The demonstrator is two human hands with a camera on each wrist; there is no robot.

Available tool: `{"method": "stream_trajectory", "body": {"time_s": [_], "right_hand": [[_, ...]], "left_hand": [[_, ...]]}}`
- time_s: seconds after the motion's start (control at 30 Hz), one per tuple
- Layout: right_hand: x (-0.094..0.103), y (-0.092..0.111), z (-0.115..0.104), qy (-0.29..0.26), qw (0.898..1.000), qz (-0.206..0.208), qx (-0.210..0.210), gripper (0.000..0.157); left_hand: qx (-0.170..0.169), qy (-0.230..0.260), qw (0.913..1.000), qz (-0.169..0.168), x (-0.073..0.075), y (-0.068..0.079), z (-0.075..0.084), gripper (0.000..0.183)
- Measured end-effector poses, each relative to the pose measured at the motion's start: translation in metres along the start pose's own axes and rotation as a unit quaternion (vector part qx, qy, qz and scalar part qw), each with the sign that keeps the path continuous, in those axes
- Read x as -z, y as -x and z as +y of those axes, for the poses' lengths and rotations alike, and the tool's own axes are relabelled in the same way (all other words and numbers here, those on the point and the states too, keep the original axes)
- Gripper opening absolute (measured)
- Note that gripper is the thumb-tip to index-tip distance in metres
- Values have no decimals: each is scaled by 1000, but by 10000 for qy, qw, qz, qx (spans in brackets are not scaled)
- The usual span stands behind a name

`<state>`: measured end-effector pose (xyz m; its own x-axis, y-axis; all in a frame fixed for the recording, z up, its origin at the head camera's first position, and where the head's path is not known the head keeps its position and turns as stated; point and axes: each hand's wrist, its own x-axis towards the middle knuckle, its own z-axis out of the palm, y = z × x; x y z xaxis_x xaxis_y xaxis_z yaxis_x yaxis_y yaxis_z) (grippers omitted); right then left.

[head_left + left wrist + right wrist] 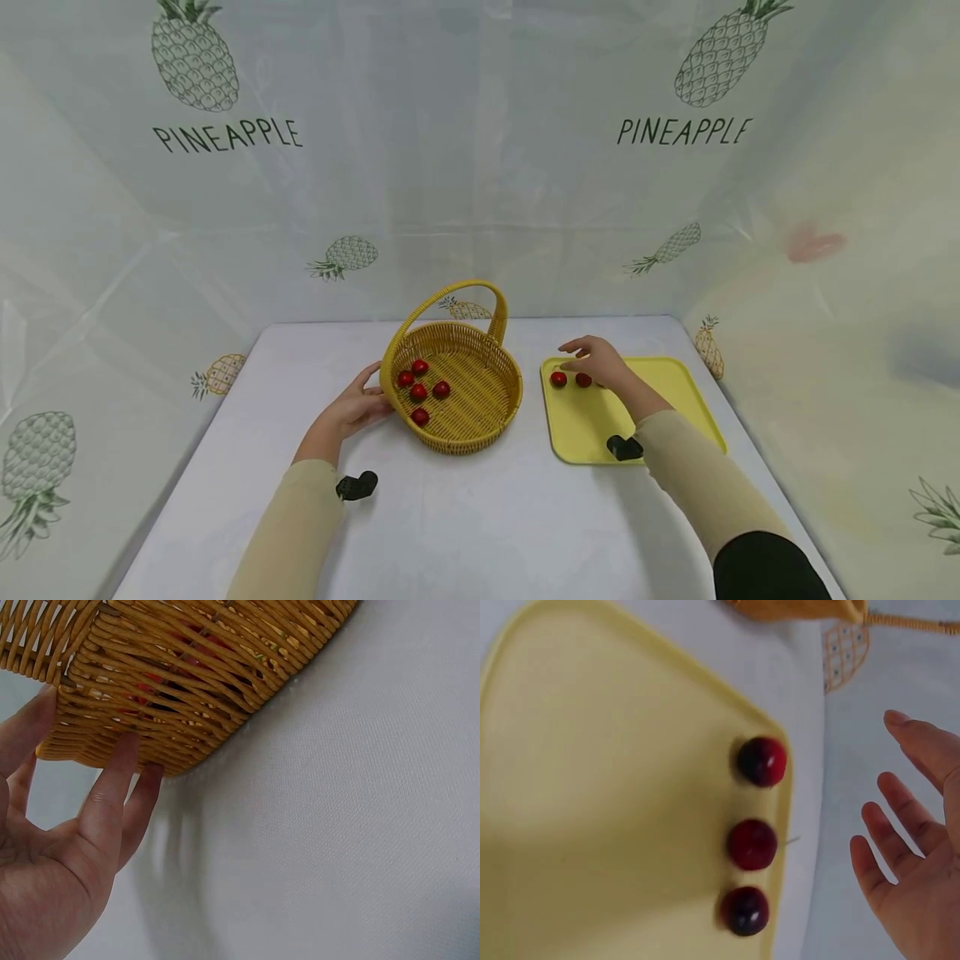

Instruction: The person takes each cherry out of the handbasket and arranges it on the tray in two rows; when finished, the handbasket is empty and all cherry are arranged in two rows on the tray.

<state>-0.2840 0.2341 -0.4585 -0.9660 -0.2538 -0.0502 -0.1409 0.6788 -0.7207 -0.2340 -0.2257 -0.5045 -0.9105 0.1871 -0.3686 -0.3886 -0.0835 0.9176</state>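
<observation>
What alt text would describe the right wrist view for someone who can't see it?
Three dark red fruits sit in a row along one edge of a yellow tray. The right hand, holding nothing, shows at the right, and part of a woven basket at the top.

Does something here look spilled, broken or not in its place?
Nothing stands out. Five red fruits lie in the left half of the basket, and three more fruits sit near the far edge of the tray. None looks spilled, and I see no break; whether the basket sits level, I cannot tell.
</observation>
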Motion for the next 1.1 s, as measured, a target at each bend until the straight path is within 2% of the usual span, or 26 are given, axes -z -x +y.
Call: {"method": "stream_trajectory", "body": {"time_s": [0.3,0.7,0.9,1.1], "right_hand": [[-19,-3,-33,-40,9988,-295,398,35],[-51,-9,-71,-431,9913,-654,1055,35],[-66,-15,-84,-417,9901,-813,1063,33],[-80,-23,-96,-537,9887,-1023,955,38]], "left_hand": [[-26,-58,10000,5,1,1,0,86],[-1,-61,10000,44,2,-1,-1,85],[-22,-66,10000,25,2,-1,-1,85],[-22,-27,10000,18,1,0,0,84]]}}
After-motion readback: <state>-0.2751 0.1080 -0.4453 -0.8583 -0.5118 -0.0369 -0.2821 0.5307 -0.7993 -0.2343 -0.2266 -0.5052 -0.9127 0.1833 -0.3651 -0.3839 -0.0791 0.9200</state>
